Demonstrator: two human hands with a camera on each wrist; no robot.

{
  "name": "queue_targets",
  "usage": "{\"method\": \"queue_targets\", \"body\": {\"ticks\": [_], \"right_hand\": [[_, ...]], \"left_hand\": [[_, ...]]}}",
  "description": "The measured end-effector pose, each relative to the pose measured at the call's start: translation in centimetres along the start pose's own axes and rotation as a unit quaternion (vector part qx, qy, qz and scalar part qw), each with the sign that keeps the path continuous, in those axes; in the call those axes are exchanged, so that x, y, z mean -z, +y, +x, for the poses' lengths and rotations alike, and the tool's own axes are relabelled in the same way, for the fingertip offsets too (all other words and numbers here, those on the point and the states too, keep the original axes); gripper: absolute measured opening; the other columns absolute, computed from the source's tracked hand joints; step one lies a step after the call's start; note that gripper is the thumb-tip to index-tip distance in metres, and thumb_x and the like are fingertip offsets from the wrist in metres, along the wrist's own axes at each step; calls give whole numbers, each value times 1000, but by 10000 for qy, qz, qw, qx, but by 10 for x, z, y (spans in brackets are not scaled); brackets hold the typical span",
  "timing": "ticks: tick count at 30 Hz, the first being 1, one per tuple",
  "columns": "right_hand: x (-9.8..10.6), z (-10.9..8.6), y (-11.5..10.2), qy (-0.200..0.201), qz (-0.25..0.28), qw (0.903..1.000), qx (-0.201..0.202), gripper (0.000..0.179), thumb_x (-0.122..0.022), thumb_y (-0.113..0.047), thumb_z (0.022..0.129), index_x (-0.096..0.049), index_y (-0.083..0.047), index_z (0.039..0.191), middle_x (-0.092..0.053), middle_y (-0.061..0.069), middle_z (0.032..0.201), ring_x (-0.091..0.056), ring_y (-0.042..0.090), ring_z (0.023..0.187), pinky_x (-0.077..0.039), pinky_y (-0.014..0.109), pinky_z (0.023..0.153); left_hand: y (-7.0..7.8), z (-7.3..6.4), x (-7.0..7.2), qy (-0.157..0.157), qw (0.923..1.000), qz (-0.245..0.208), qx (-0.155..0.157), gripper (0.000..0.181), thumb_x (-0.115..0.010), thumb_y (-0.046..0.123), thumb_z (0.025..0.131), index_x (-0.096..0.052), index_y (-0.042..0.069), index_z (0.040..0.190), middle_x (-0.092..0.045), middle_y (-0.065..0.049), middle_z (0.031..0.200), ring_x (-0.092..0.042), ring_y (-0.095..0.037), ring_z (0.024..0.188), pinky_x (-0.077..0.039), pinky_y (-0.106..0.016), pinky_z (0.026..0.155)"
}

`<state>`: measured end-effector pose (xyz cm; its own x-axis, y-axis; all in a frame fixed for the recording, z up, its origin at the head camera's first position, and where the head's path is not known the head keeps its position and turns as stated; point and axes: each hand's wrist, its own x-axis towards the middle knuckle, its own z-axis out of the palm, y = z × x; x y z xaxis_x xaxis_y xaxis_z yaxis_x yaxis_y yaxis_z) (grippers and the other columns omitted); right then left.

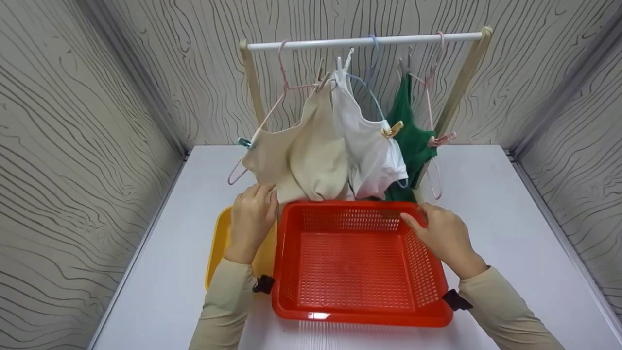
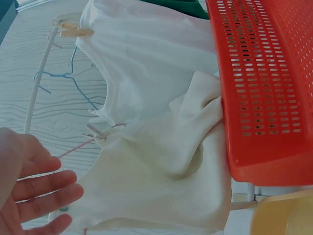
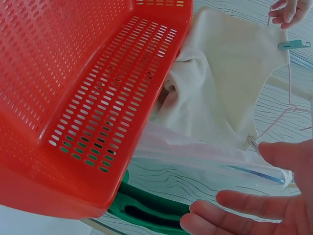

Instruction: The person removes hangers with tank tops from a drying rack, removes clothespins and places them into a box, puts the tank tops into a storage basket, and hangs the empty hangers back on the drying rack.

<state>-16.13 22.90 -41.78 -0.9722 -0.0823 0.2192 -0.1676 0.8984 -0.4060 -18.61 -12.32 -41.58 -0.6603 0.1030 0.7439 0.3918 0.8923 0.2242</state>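
Observation:
My left hand (image 1: 251,218) is beside the lower edge of a beige sleeveless top (image 1: 272,158), above a yellow basket (image 1: 212,248). In the left wrist view its fingers (image 2: 51,183) are loosely spread and hold nothing. My right hand (image 1: 446,236) hovers by the back right corner of a red perforated basket (image 1: 362,317), thumb and fingers apart in the right wrist view, gripping nothing. Behind the basket, the beige top, a white top (image 1: 359,131) and a green top (image 1: 406,121) hang on hangers, held by clothespins. The red basket has no garment in it.
A small drying rack with a white rail (image 1: 316,44) and wooden posts stands at the back of the white table (image 1: 491,204). A teal clothespin (image 1: 244,142), a yellow one (image 1: 392,129) and a pink one (image 1: 442,139) clip the garments. Patterned walls enclose three sides.

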Motion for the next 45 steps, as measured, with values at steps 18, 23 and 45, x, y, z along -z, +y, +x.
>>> {"method": "queue_targets", "body": {"ticks": [18, 23, 45], "right_hand": [[-19, -2, -7, -337, 172, 9992, -88, 36, -66, -31, 90, -64, 3, 99, -64, 12, 69, -52, 17, 58, -56, 33, 57], [-23, -4, -10, -496, 278, 9982, -196, 35, -65, -33, 91, -65, 0, 102, -67, 11, 75, -54, 16, 61, -60, 36, 62], [-34, -2, -14, -673, 412, 9966, -244, 34, -66, -36, 90, -66, -5, 103, -71, 10, 85, -58, 17, 68, -61, 39, 71]], "left_hand": [[-21, 6, 12, 542, 9920, -106, 1136, 16, -65, 7, 89, -67, -3, 102, -68, -18, 96, -67, -30, 87, -59, -40, 83], [-26, 9, 13, 660, 9895, 26, 1287, 16, -63, 8, 91, -67, -3, 102, -67, -18, 98, -67, -30, 90, -59, -40, 85], [-44, 37, 4, -111, 9841, -144, 1765, 32, -58, 17, 96, -58, -3, 121, -63, -21, 118, -64, -32, 111, -55, -40, 95]]}}
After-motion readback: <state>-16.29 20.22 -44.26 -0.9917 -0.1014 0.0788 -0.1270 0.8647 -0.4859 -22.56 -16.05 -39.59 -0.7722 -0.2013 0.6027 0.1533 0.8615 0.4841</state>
